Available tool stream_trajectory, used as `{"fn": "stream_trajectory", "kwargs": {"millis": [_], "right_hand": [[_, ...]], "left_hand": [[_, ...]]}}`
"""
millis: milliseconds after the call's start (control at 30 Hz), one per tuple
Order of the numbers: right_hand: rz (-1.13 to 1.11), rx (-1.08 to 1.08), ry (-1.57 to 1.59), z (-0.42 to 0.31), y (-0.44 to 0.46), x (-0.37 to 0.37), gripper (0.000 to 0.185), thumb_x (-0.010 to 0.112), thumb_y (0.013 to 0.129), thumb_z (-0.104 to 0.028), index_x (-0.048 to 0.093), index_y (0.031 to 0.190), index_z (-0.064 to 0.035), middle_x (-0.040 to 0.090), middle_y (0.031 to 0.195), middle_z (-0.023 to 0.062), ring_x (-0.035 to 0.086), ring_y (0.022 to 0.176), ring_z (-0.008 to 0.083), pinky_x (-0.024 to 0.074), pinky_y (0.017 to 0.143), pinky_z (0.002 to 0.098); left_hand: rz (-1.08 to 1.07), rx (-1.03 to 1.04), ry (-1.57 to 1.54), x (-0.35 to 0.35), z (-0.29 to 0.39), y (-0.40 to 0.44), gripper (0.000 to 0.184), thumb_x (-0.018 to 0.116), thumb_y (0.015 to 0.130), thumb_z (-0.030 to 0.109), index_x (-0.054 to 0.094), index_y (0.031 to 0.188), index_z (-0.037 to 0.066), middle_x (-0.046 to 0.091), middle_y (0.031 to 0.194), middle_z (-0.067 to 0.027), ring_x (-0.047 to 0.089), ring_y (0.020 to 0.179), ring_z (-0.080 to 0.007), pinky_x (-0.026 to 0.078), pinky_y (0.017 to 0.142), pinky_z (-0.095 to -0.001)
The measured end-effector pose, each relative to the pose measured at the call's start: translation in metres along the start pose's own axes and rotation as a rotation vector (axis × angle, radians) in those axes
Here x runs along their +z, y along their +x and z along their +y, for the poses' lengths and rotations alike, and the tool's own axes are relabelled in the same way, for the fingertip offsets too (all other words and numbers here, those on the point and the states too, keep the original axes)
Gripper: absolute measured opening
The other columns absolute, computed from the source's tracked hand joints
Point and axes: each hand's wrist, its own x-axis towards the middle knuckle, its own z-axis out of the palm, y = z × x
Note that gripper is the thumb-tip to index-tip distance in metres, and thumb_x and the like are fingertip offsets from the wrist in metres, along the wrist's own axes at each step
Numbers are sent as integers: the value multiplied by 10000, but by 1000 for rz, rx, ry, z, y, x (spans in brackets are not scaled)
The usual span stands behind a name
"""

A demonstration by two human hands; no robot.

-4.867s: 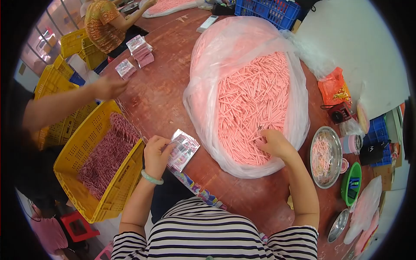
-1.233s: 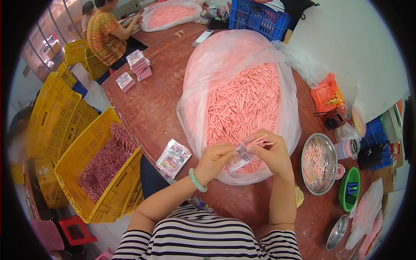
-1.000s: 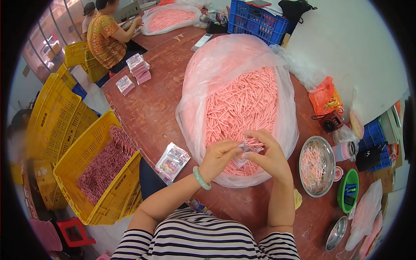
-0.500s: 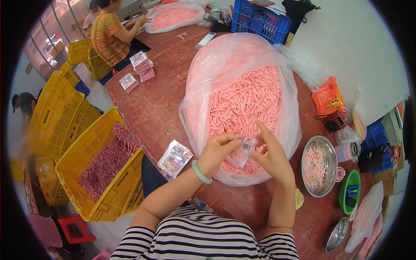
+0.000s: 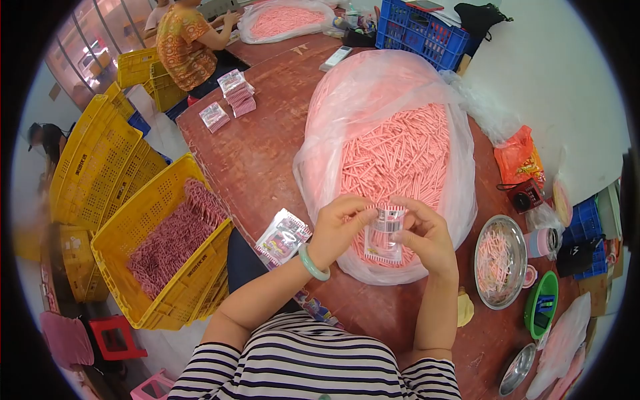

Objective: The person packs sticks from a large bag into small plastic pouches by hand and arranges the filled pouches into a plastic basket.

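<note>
Between my two hands is a small clear printed packet (image 5: 385, 241) with a striped edge and a barcode. My left hand (image 5: 343, 227), with a pale green bangle on the wrist, pinches its upper left edge. My right hand (image 5: 427, 233) grips the packet's right side with thumb and fingers. Right behind and under the packet is a big open plastic bag (image 5: 320, 143) full of thin pink sticks (image 5: 397, 157). Left of my left wrist lies a pile of flat printed packets (image 5: 283, 238) on the red table (image 5: 267, 167).
Stacked filled packets (image 5: 237, 92) stand at the far left of the table. A yellow crate (image 5: 107, 250) of small wrapped packets is at my left. To the right are a steel bowl (image 5: 481, 293) with pink sticks and a green basket (image 5: 553, 283). A co-worker (image 5: 183, 50) sits beyond.
The packet has turned from tilted to nearly upright, its printed face now showing. My right fingers have closed in on its edge. The view has shifted slightly.
</note>
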Motion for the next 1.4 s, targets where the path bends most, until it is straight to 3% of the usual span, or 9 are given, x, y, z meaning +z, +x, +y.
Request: {"fn": "stream_trajectory", "kwargs": {"millis": [100,300,500,667,1000,1133,1200,1300,1400], "right_hand": [[160,-39,-220,5,6,4,558,703,765,38,545,1297,-22,503,729,-48,472,672,35,391,615,187],[89,-17,-27,0,6,10,573,676,763,62,535,1310,-31,502,708,-50,482,671,38,409,642,192],[24,-2,-146,5,5,21,629,671,714,79,516,1317,-9,549,841,-16,520,723,64,447,667,212],[0,-65,-169,1,3,35,652,650,690,99,501,1319,15,605,1142,117,618,951,154,517,823,269],[-253,-101,-595,-9,18,75,559,706,698,28,579,1242,27,646,803,61,566,721,99,463,701,252],[-110,-124,-599,-3,28,80,515,698,731,20,587,1234,11,609,733,34,550,698,97,448,693,245],[40,-75,-565,4,31,57,480,681,758,26,588,1228,4,583,736,14,533,703,88,437,696,230],[267,46,-490,7,35,40,429,651,805,30,579,1227,-7,540,767,-16,498,718,66,408,694,197],[354,73,-554,16,35,25,407,614,846,9,561,1249,-17,515,797,-23,479,724,57,383,664,179]], "left_hand": [[-145,-276,-216,-10,6,-3,198,615,935,132,654,1058,-19,650,965,-10,560,854,-77,454,784,-258],[-192,-398,-511,-17,30,3,220,618,914,68,646,1114,-20,662,970,-10,580,877,-77,473,803,-250],[-271,-357,-280,-21,18,-1,226,659,878,57,660,1094,-8,668,938,-36,603,812,-88,498,705,-257],[-165,-65,-35,-31,45,-12,230,706,808,83,697,1030,24,685,855,-79,625,765,-95,500,665,-267],[-363,-46,57,-98,38,-30,160,725,783,94,719,928,27,691,870,-100,649,778,-209,495,680,-309],[-147,65,297,-178,51,-37,120,732,748,115,709,831,30,678,784,-112,659,714,-241,511,655,-319],[58,-87,492,-246,56,-42,92,732,778,81,714,844,20,700,803,-80,665,713,-149,515,658,-255],[371,-311,845,-363,0,-44,147,743,751,116,730,846,5,711,772,-106,669,663,-153,521,638,-279],[434,-588,1420,-478,-118,-70,161,714,763,186,740,838,47,695,815,-173,682,716,-314,540,682,-378]]}}
